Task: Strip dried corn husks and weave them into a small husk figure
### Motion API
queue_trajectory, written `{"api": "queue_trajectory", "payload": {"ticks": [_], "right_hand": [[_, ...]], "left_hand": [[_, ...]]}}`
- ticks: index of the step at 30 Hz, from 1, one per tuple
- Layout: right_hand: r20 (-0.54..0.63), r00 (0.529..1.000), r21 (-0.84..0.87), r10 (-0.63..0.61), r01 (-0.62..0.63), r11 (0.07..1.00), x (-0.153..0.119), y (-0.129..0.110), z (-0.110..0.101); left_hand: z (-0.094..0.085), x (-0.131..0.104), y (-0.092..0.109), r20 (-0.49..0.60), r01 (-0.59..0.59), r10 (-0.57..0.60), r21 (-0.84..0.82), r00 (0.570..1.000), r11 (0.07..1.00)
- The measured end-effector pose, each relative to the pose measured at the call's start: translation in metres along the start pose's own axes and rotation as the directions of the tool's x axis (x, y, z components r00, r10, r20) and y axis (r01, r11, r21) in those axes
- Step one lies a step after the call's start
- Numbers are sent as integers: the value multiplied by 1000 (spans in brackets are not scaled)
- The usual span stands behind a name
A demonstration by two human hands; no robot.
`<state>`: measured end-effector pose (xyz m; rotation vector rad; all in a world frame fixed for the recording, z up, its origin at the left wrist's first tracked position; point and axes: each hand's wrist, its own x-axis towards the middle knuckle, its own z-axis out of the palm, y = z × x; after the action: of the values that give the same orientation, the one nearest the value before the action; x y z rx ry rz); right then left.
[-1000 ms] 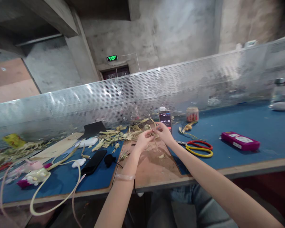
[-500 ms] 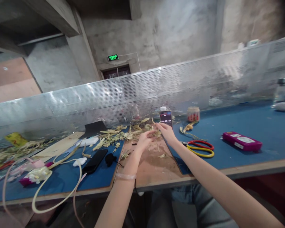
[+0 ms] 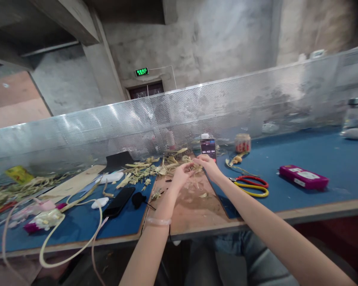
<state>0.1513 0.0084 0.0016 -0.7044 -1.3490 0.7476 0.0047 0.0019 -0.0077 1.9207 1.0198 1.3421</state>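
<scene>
My left hand (image 3: 182, 174) and my right hand (image 3: 206, 163) meet at the far part of a brown board (image 3: 193, 206). The fingers of both are bent and pressed together around something small that I cannot make out, perhaps a bit of dried plant. Dried pale-green plant pieces (image 3: 174, 157) lie just beyond and beside them. Behind my right hand an upright phone (image 3: 208, 147) shows a timer. More dried leaves (image 3: 144, 172) are heaped to the left of the hands.
Red and yellow-handled scissors (image 3: 252, 186), a magenta pack (image 3: 303, 177) and a jar (image 3: 242, 143) stand or lie on the right. On the left are a black phone (image 3: 121, 201), a white case (image 3: 100, 202) and looped pale tubing (image 3: 47, 242). A perforated metal screen (image 3: 155, 119) runs behind.
My right hand's fingers have lowered slightly toward my left hand. The small pale piece that stood up at its fingertips no longer shows there.
</scene>
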Motion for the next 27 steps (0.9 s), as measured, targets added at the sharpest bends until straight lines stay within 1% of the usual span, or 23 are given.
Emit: {"api": "queue_trajectory", "payload": {"ticks": [3, 5, 7, 10, 13, 21, 27], "right_hand": [[-12, 1000, -30, 18, -18, 999, 0, -1, 0], [-26, 1000, -61, 10, -12, 998, -1, -3, 0], [-39, 999, -99, -33, 30, 995, -2, -5, 0], [-26, 992, -156, -127, 122, 980, -4, -8, 0], [-10, 985, -188, -174, 169, 968, -4, -8, 1], [13, 966, -247, -259, 254, 935, -3, -5, 2], [59, 963, -255, -263, 269, 929, -2, 2, 3]], "left_hand": [[0, -1, 6, 8, 11, -11, 39, 1000, 999], [0, -2, 11, 11, -12, 11, 65, 1000, 998], [0, -4, 15, 1, -36, 36, 102, 999, 994], [1, -6, 18, 14, -27, 26, 119, 1000, 993], [0, -6, 18, 44, -13, 9, 89, 999, 996], [-1, -5, 12, 58, -3, -2, 85, 998, 996], [0, -5, 14, 48, 0, -5, 88, 999, 996]]}}
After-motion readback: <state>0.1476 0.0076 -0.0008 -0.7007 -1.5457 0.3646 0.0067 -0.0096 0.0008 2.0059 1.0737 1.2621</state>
